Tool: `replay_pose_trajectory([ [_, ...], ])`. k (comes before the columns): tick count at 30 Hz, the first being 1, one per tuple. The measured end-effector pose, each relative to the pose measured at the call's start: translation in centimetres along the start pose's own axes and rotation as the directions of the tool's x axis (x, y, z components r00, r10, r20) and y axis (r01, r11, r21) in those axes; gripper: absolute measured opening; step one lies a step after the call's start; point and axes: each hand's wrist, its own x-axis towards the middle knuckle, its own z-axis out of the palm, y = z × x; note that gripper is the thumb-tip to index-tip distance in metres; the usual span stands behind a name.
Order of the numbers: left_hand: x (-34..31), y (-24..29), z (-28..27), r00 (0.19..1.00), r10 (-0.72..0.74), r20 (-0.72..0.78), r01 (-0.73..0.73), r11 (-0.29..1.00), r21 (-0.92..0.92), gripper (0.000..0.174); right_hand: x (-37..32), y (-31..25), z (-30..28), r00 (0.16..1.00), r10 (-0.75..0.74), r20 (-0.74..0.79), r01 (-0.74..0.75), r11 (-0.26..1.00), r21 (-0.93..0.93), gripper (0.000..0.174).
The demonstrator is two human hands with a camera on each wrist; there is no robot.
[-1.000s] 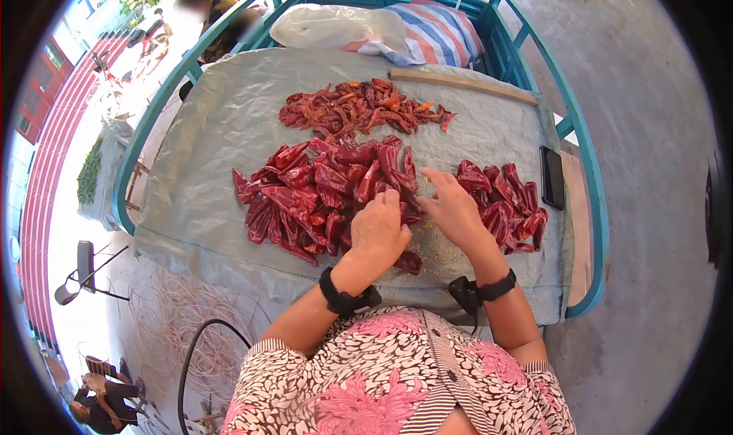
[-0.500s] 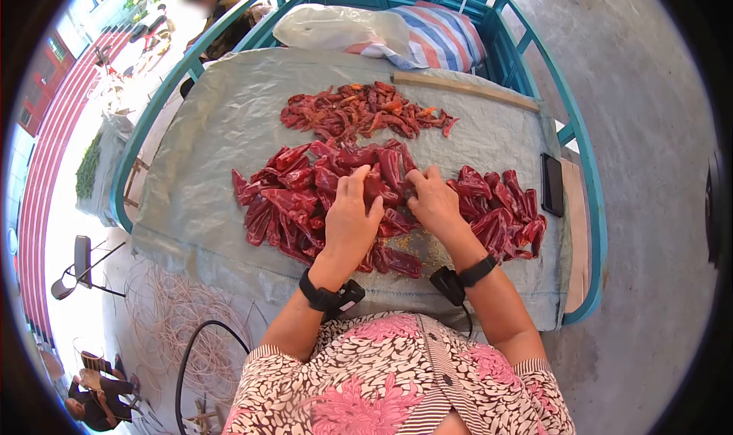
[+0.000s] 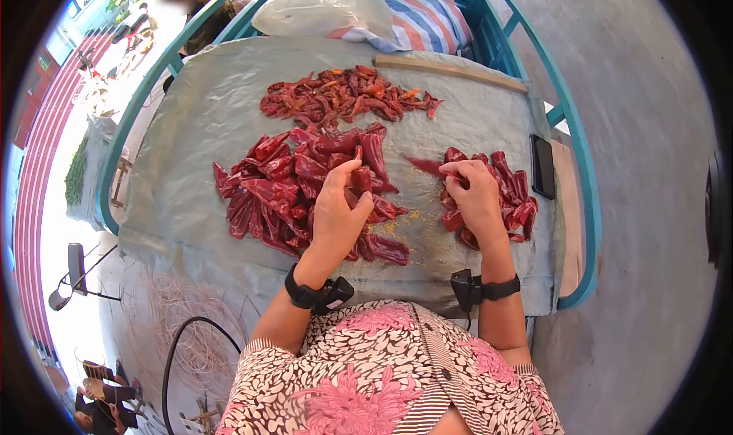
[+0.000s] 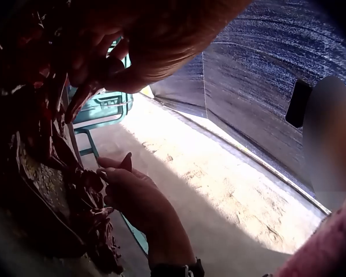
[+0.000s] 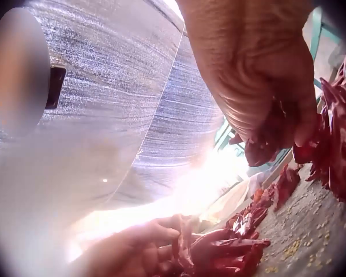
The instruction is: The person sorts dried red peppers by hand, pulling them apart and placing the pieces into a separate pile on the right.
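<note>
– Chillies in both hands, do we agree?

– We do. The left hand (image 3: 336, 215) sits on the near right edge of the middle heap (image 3: 279, 187), thumb and fingers (image 3: 345, 177) clamped on a dark chilli (image 3: 360, 180) lifted just clear of that heap.

– And the right hand (image 3: 479, 202)?

– To the right of the middle heap, over the smaller heap (image 3: 515, 194). Its fingers are curled tight round the stalk end of a long chilli (image 3: 426, 164), whose tip points back toward the middle heap.

– So what do we think could go wrong?

– Dried skins look brittle. A hard pinch or twist could tear one, and we would expect more seeds (image 3: 397, 223) on the grey sheet (image 3: 191, 114) between the middle heap and the right hand.

– Could the seeds roll off?

– We judge so. They lie on the near side of the middle heap, close to the sheet's edge.

– Anything else?

– The phone (image 3: 542, 166), far to the right of the middle heap, touches the smaller heap. A careless sweep could nudge it off, and a loose drop could mix the two heaps.
</note>
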Motion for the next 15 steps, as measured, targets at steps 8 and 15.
replay_pose_trajectory([
  [8,-0.6,1.9,0.4,0.992,-0.076,0.099,0.089,0.987,-0.132,0.055,0.7,0.4,-0.4,0.951,-0.263,-0.164,0.223,0.948,-0.228,0.021],
  [15,-1.1,1.3,0.9,0.981,-0.047,0.187,0.089,0.97,-0.226,0.054,1.8,0.4,0.2,0.923,-0.352,-0.152,0.25,0.853,-0.457,0.019],
])
